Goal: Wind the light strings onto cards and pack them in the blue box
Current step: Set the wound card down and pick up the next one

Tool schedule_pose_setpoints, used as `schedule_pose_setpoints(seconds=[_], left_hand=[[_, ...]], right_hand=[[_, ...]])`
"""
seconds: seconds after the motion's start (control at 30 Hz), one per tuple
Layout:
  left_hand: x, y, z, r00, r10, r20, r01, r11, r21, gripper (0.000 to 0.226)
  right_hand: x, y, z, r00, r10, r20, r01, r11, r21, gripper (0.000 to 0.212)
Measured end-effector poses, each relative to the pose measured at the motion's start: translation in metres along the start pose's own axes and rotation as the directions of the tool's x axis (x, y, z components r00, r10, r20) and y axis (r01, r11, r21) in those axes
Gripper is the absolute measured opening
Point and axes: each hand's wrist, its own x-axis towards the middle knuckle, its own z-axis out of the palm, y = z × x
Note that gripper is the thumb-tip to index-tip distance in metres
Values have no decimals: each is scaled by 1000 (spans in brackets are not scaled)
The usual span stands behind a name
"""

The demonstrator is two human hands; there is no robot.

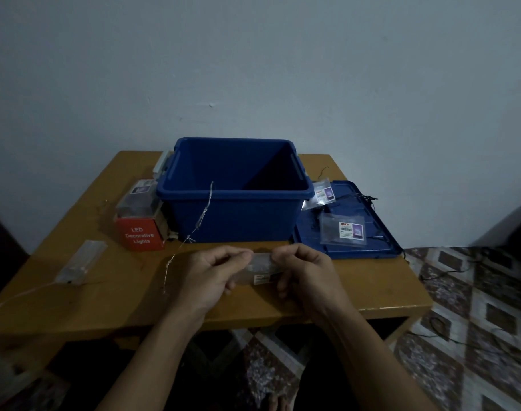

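Both my hands hold a small clear packet (pixel 260 269) with a white label above the table's front. My left hand (pixel 211 271) pinches its left end and my right hand (pixel 305 269) pinches its right end. A thin silver light string (pixel 204 213) hangs over the front rim of the open blue box (pixel 232 215) and trails down onto the table left of my left hand. The box stands at the table's back middle, and what I can see of its inside is bare. Two more clear packets (pixel 343 229) lie on the blue lid (pixel 380 250) to the right.
A red box marked LED Decorative Lights (pixel 140 235) stands left of the blue box. A clear battery case (pixel 81 262) with a white cord lies near the table's left edge. Dark wires cross the lid and the patterned floor (pixel 475 307) at right. The wooden table (pixel 105 301) meets a pale wall.
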Motion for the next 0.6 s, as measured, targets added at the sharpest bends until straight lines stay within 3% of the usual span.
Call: schedule_pose_setpoints(seconds=[0.23,0.37,0.6], left_hand=[[3,-9,2,991,48,-125,-50,999,-7,8],[5,-9,8,979,45,-198,-43,999,14,19],[-1,-4,16,967,125,-222,-122,992,28,11]], right_hand=[[-3,6,3,992,-75,-99,78,996,31,9],[-1,7,6,983,-91,-161,98,995,36,13],[0,15,10,937,-213,-278,185,975,-125,15]])
